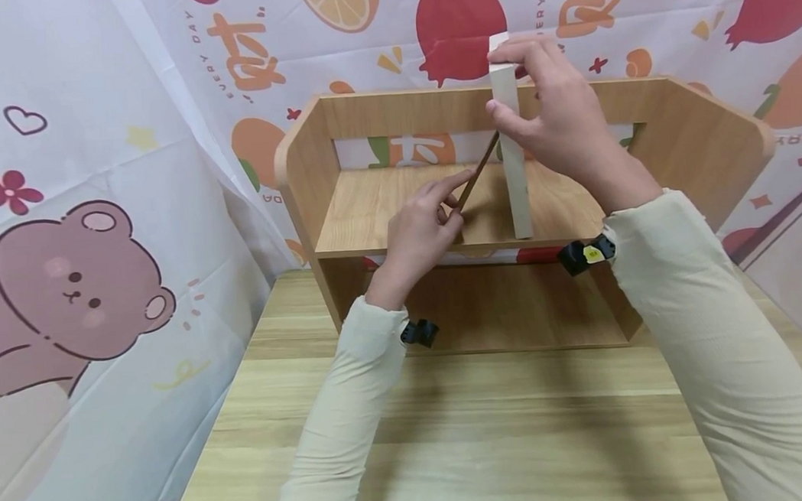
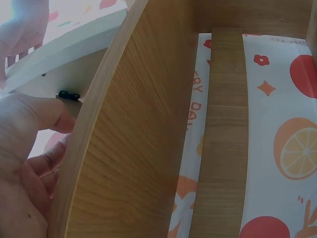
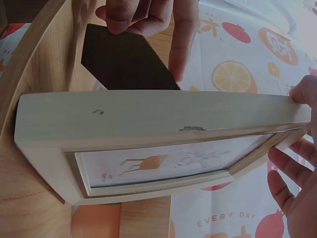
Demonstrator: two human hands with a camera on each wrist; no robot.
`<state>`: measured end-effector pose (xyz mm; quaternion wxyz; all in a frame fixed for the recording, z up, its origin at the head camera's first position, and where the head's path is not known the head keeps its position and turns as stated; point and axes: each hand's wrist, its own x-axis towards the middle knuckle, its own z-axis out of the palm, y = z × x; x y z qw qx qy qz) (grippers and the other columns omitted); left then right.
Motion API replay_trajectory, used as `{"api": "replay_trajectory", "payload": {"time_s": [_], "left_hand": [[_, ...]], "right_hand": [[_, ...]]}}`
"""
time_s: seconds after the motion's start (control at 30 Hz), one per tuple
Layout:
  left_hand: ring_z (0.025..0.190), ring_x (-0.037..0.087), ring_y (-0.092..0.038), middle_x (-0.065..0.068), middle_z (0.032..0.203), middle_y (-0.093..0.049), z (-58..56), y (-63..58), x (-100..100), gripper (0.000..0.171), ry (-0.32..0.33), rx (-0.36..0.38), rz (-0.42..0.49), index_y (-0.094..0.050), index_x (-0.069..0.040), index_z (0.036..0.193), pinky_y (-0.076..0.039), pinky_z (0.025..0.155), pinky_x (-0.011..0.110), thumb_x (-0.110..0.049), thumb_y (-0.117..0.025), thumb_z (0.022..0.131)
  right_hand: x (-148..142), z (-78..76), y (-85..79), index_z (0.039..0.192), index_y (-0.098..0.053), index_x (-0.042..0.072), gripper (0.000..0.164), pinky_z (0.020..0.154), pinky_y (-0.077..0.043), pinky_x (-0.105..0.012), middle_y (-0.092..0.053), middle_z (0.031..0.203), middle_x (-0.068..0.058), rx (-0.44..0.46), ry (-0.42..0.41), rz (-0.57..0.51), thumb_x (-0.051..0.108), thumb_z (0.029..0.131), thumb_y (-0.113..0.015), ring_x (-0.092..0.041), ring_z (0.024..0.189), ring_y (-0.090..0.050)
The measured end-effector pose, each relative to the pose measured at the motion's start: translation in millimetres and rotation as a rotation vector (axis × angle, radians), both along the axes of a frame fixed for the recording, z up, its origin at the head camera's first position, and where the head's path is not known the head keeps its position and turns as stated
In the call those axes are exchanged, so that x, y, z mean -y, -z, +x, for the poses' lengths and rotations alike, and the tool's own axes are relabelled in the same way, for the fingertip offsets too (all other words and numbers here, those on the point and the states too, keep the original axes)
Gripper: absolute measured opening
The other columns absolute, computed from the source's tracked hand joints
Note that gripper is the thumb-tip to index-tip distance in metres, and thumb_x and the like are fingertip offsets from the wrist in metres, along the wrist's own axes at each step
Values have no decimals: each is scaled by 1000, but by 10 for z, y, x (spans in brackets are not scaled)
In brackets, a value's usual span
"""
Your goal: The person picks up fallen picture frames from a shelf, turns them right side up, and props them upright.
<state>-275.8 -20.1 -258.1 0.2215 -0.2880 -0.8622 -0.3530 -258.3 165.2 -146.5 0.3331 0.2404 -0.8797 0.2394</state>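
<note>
A cream-white picture frame [image 1: 517,174] stands upright on the wooden shelf, seen almost edge-on in the head view. My right hand [image 1: 564,106] grips it near the top, thumb on the near edge. A dark stand leg [image 3: 121,59] slants out from the frame's back. In the head view, my left hand [image 1: 421,222] pinches the lower end of this leg, to the left of the frame. Behind the frame's front, a picture [image 3: 163,163] with an orange shape shows in the right wrist view. The frame's side edge has small dark marks.
The wooden shelf unit [image 1: 372,233] has raised side panels, a back rail [image 1: 420,111] and a lower compartment. It stands on a wood-grain table [image 1: 495,429]. A fruit-print cloth [image 1: 389,52] hangs behind; a bear-print cloth [image 1: 100,284] hangs at left.
</note>
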Motion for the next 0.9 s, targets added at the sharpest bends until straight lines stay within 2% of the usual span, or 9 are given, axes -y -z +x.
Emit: {"api": "replay_trajectory", "payload": {"time_s": [0.23, 0.6, 0.9], "left_hand": [[68, 12, -56, 1, 96, -65, -3, -1, 42, 53, -3, 0, 9, -56, -30, 135, -39, 53, 24, -4, -60, 89], [69, 10, -57, -1, 94, -64, -17, 43, 103, 52, -14, -5, 17, -58, -32, 132, -39, 54, 25, -4, -60, 88], [72, 10, -59, -1, 96, -64, -22, 39, 140, 52, 6, 73, 73, -59, -35, 130, -43, 55, 26, -5, -60, 88]], "right_hand": [[20, -6, -18, 138, -46, 11, 47, 99, -43, -42, -47, 141, -7, 41, -23, 41, 21, 94, -59, -23, 120, -47], [38, -8, -20, 138, -46, 6, 48, 101, -41, -42, -46, 144, -7, 77, -96, 74, 16, 93, -60, -26, 124, -47], [15, 30, -79, 142, -43, 11, 55, 99, -42, -45, -42, 148, -5, 163, -103, 93, 20, 93, -64, -27, 124, -47]]}}
